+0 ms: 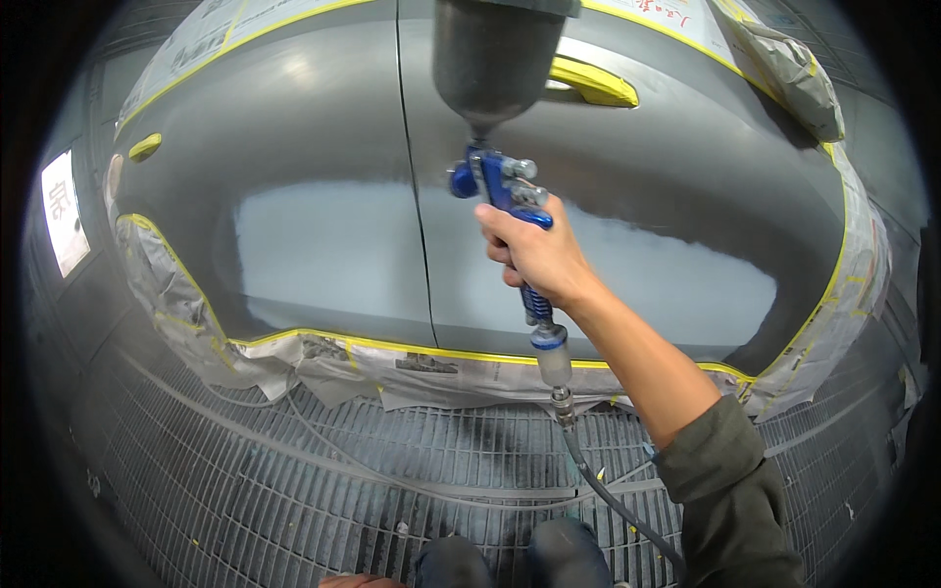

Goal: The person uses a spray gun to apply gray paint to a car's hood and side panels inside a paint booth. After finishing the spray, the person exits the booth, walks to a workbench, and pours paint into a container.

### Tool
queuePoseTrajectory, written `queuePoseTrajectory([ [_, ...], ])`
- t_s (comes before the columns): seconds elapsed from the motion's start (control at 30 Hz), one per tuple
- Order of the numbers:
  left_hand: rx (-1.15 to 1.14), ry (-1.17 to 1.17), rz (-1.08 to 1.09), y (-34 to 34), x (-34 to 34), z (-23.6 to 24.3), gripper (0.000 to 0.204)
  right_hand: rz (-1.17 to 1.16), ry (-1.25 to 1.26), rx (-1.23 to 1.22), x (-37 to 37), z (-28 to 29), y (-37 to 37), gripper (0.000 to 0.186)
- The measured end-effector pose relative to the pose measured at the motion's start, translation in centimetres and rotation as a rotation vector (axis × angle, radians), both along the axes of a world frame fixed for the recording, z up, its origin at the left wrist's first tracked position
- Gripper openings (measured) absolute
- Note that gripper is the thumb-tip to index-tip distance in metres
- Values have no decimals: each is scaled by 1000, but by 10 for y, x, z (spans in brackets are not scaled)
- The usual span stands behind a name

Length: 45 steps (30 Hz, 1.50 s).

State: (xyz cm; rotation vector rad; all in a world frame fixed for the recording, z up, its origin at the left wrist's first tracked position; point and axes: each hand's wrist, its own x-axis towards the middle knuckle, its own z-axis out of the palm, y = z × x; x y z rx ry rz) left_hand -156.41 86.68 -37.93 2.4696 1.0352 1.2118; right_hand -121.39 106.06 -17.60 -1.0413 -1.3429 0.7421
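Spray gun (498, 181) held upright before the masked car doors (304, 137).
The right hand (539, 250) wraps its fingers round the handle (535, 304), forearm (637, 353) slanting up from below the doors' right side. The gun looks rigid, probably top-heavy under its dark cup (500, 59); the handle seems the best hold. Below the doors, the left hand (361, 582) barely shows; its fingers' state I cannot tell.
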Motion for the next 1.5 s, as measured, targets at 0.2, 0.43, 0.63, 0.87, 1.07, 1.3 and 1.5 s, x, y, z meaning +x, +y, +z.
queuePoseTrajectory([
  [0.2, 7, 27, -13, -2, 11, 4, 39, -110, -79, 57, 30, 22, -24, 18],
  [0.43, 22, 64, -136, -1, 52, 4, 36, -291, -1, 74, 132, 16, -99, 21],
  [0.63, 42, 161, -295, -5, 104, 13, 28, -438, 11, 113, 223, 5, -170, 19],
  [0.87, 8, 105, -508, -20, 183, 31, 34, -627, -5, 88, 328, -6, -258, 19],
  [1.07, -67, 194, -570, -40, 241, 38, 35, -758, 52, 73, 411, -21, -321, 19],
  [1.3, -156, 243, -587, -68, 303, 51, 30, -881, 48, 107, 511, -37, -385, 22],
  [1.5, -254, 321, -588, -83, 333, 53, 26, -1017, 21, 106, 579, -42, -424, 27],
])
